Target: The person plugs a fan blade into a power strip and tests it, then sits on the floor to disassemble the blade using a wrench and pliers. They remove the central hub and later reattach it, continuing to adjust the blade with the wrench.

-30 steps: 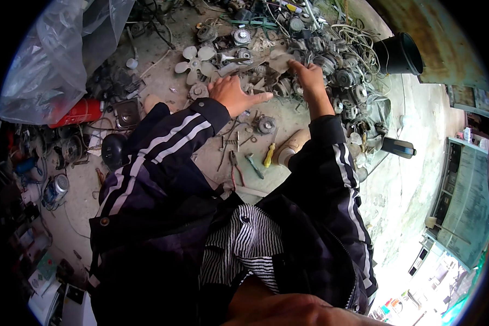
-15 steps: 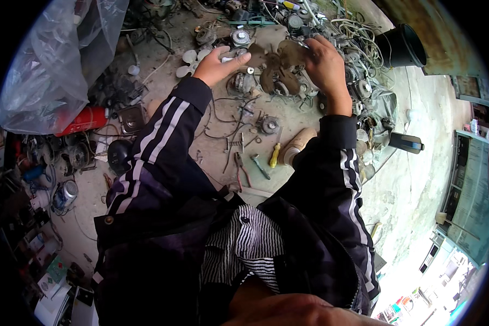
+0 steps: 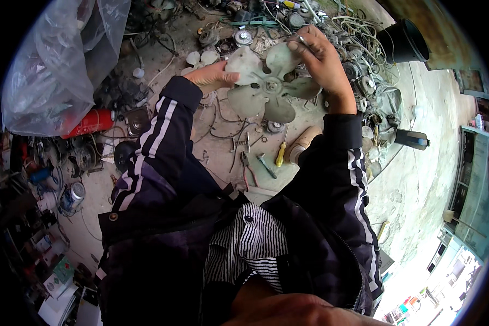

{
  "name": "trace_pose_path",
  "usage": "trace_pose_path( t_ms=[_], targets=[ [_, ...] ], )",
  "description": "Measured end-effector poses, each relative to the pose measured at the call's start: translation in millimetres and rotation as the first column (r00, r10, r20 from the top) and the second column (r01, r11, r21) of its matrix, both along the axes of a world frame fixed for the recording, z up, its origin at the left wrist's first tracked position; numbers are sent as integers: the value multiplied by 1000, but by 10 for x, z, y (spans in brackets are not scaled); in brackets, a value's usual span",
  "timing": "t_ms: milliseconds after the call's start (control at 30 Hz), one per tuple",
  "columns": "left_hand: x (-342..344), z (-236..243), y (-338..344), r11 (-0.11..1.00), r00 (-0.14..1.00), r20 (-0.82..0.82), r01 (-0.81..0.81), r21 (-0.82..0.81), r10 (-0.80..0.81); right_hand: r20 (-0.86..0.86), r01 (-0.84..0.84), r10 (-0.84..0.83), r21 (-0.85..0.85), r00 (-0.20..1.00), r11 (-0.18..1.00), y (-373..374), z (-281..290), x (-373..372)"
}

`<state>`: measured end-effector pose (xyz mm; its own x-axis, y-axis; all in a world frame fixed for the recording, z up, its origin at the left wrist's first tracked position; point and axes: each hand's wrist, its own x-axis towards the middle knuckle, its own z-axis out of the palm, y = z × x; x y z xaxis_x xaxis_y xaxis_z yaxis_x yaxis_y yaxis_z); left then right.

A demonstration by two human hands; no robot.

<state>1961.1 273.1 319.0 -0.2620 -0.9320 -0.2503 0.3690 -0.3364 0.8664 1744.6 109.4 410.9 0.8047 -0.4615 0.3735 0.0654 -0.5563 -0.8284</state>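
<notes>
A pale grey-green fan blade with several broad petals and a round hub is held up face-on above the floor. My left hand grips its left petals, thumb on the front and the fingers mostly hidden behind. At the upper right, my right hand is closed with its thumb against the top petal's edge. Something small and shiny shows at those fingertips, too small to name. Below the fan blade lie pliers with red handles, a screwdriver with a yellow handle and a small green-handled tool.
Motor parts and tangled cables crowd the far side. A clear plastic bag and a red cylinder are at the left. At the far right stands a black bucket. A shoe rests near the screwdriver.
The fan blade has come up and nearer and turned from a dark brown look to its pale face. My left hand has moved onto its petals; my right hand has shifted slightly.
</notes>
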Motion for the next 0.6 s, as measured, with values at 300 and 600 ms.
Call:
trace_pose_path(
  t_ms=[300, 600],
  targets=[
    [-441, 7, -157, 967, 942, 238, -205, -154, 238, -25, 39, -37, 64, 999, 997, -144, -100, -42],
    [-552, 148, -115, 980, 965, 170, -196, -43, 201, -146, 79, -59, 138, 987, 987, -142, -158, -30]
  ],
)
